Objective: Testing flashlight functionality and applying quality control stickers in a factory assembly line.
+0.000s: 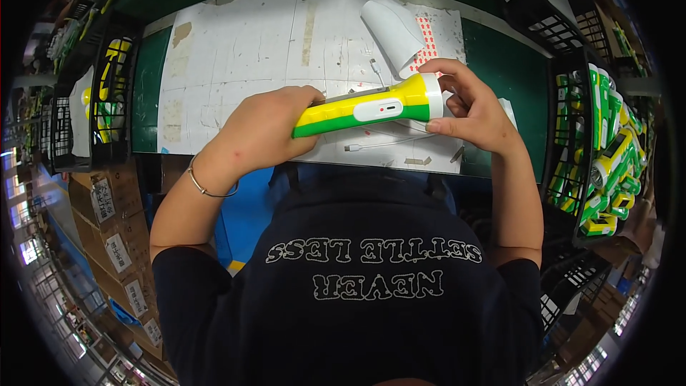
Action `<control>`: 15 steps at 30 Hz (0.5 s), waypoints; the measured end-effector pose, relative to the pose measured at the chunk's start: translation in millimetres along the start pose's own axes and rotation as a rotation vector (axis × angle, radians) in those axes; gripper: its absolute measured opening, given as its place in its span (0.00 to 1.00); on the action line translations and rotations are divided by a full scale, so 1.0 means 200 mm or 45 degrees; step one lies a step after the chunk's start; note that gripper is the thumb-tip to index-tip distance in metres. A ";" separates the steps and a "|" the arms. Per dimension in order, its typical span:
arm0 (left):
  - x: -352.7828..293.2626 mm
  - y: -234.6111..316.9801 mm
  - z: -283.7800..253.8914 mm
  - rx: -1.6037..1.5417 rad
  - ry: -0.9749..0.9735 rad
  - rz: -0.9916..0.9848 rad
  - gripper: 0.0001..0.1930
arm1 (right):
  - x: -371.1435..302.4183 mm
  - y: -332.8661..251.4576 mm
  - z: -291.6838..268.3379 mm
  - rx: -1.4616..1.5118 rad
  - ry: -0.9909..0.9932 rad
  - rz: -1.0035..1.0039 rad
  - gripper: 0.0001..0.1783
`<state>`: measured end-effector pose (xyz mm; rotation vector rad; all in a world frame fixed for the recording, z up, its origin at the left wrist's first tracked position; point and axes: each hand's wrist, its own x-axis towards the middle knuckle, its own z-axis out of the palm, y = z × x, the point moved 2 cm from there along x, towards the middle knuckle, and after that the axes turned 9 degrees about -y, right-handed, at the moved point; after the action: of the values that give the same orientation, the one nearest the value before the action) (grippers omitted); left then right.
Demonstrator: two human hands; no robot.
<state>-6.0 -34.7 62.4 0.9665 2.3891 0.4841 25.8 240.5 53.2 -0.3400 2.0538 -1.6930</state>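
A yellow and green flashlight (pixel 336 116) lies sideways between my two hands, above the white-covered bench. My left hand (pixel 266 127) wraps round its tail end. At the white head ring, my right hand (pixel 471 107) has its thumb below and its fingers above, gripping the rim. A white oval panel with a small red dot and a dark slot faces me on the flashlight's side. Behind and below it runs a white cable (pixel 389 141), one plug lying just under the flashlight and another connector beyond it.
A curled white sheet (pixel 393 32) lies by a sheet of red-marked stickers (pixel 427 43) at the back. Black crates with more flashlights stand at the right (pixel 607 164) and left (pixel 111 100). Cardboard boxes (pixel 118 236) are stacked at the lower left.
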 end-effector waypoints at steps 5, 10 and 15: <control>0.00 0.03 0.00 -0.079 0.005 0.044 0.18 | 0.03 0.00 -0.01 0.066 -0.017 -0.009 0.36; 0.02 0.02 -0.01 -0.164 0.079 0.077 0.19 | 0.05 0.03 -0.03 0.051 -0.016 -0.051 0.37; -0.04 -0.01 -0.09 -0.216 0.158 0.079 0.22 | 0.03 0.07 -0.04 0.202 0.030 -0.141 0.38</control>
<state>-12.6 -44.8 77.6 0.9618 2.3858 0.7774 17.2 247.1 40.4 -0.3890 1.9330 -1.9208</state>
